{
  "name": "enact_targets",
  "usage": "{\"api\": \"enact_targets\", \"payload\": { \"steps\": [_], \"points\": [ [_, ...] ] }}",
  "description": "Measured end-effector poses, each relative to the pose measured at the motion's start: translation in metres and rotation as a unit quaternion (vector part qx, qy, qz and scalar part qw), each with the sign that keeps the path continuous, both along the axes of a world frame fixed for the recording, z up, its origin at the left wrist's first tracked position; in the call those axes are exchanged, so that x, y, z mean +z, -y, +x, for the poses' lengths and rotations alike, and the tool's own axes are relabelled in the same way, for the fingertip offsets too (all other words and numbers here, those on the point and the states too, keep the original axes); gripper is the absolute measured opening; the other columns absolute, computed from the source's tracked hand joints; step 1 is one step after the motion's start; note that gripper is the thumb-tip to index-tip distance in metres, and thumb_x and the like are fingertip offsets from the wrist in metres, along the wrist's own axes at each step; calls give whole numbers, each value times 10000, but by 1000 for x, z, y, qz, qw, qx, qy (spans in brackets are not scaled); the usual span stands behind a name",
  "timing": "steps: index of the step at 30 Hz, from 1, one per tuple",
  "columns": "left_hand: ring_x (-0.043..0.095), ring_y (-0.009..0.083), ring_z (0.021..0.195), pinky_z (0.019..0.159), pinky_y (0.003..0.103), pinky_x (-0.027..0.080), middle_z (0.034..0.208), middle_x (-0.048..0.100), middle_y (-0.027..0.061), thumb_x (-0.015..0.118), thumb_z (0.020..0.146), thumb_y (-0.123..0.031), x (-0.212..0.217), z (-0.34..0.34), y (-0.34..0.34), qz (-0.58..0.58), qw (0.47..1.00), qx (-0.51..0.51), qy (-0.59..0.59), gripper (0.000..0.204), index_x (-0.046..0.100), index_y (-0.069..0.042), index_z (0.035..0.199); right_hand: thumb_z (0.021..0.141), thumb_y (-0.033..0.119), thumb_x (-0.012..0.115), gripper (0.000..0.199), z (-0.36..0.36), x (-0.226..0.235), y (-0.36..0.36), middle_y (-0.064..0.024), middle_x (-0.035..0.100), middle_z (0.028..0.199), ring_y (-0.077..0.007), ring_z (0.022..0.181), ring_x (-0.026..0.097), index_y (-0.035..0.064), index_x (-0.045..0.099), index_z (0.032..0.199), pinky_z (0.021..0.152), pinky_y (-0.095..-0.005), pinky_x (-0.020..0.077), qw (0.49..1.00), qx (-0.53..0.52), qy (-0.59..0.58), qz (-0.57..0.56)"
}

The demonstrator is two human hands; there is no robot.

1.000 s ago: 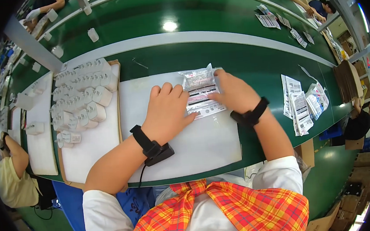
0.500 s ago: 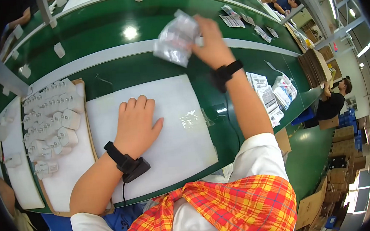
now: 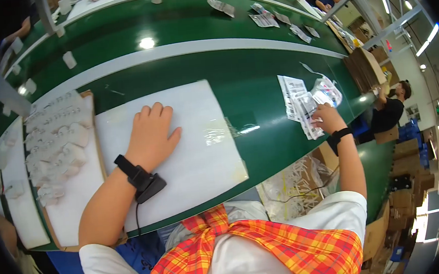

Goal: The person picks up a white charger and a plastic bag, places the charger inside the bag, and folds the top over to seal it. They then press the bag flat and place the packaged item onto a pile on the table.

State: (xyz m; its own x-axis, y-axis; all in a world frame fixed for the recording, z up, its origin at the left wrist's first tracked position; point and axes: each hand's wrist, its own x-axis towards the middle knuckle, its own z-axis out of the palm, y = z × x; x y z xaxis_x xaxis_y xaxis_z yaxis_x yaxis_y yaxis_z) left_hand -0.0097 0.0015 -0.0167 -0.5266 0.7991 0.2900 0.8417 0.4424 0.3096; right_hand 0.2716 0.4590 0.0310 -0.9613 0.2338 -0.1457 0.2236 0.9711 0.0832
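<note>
My left hand (image 3: 152, 132) lies flat, fingers apart, on a white foam sheet (image 3: 195, 162), holding nothing. To the right, my right hand (image 3: 330, 119) is bent over a small pile of printed plastic bags (image 3: 305, 110), its fingertips pinched on the near edge of one. Part of that grip is hidden under the fingers. Left of the sheet, several white plug adapters (image 3: 56, 132), prongs showing, stand in rows on a white board (image 3: 82, 199). A crumpled silvery packet (image 3: 221, 7) lies on the green belt beyond the pale rail.
Several more packets (image 3: 264, 20) lie on the belt (image 3: 190, 28), with loose adapters at its left. A pale rail (image 3: 187, 48) crosses behind the sheet. Stacked cardboard (image 3: 366, 71) stands at the right end. Below the table edge is a box of white scraps (image 3: 295, 182). Co-workers sit beyond.
My right hand has let go of the silvery packet, now on the belt, and moved back to the printed bags at the right. My left hand has stayed on the sheet.
</note>
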Motion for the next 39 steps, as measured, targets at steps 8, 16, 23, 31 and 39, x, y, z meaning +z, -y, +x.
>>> {"api": "enact_targets", "payload": {
  "steps": [8, 16, 23, 31, 39],
  "points": [
    [495, 384, 1180, 1017, 458, 393, 1264, 538, 173, 647, 845, -169, 20, 1, 1, 211, 973, -68, -62, 431, 553, -50, 1249, 738, 85, 719, 244, -184, 23, 211, -157, 628, 953, -370, 908, 596, 27, 641, 962, 789, -436, 488, 907, 300, -68, -286],
    [544, 342, 1191, 1022, 424, 438, 1320, 556, 163, 666, 815, -233, -18, -26, 0, 103, 940, -48, 321, 499, 578, -32, 1263, 757, 80, 624, 256, -230, -36, 265, -165, 633, 912, -369, 969, 594, 63, 661, 1010, 894, -455, 464, 844, 377, 33, -381],
    [483, 344, 1285, 1064, 433, 395, 1382, 518, 175, 699, 766, -247, -11, -18, 7, 21, 987, -66, 145, 570, 563, -25, 1274, 763, 132, 678, 291, -171, 23, 273, -127, 643, 903, -351, 927, 620, 122, 686, 1054, 841, -428, 502, 892, 349, 0, -288],
    [509, 297, 1230, 1029, 397, 393, 1329, 536, 145, 648, 788, -163, -7, 20, -4, -43, 997, 56, 24, 403, 609, -53, 1173, 839, 92, 698, 541, -474, 36, 356, -86, 603, 1263, -219, 1112, 586, 40, 511, 1344, 951, -342, 481, 813, 351, -69, -460],
    [540, 315, 1197, 977, 385, 452, 1245, 576, 217, 626, 806, -138, -5, 26, -8, -84, 995, 59, -3, 369, 605, -2, 1149, 835, 185, 754, 689, -608, -87, 389, -127, 563, 1256, -234, 1095, 609, 8, 406, 1404, 878, -318, 509, 768, 108, -100, -623]
  ]
}}
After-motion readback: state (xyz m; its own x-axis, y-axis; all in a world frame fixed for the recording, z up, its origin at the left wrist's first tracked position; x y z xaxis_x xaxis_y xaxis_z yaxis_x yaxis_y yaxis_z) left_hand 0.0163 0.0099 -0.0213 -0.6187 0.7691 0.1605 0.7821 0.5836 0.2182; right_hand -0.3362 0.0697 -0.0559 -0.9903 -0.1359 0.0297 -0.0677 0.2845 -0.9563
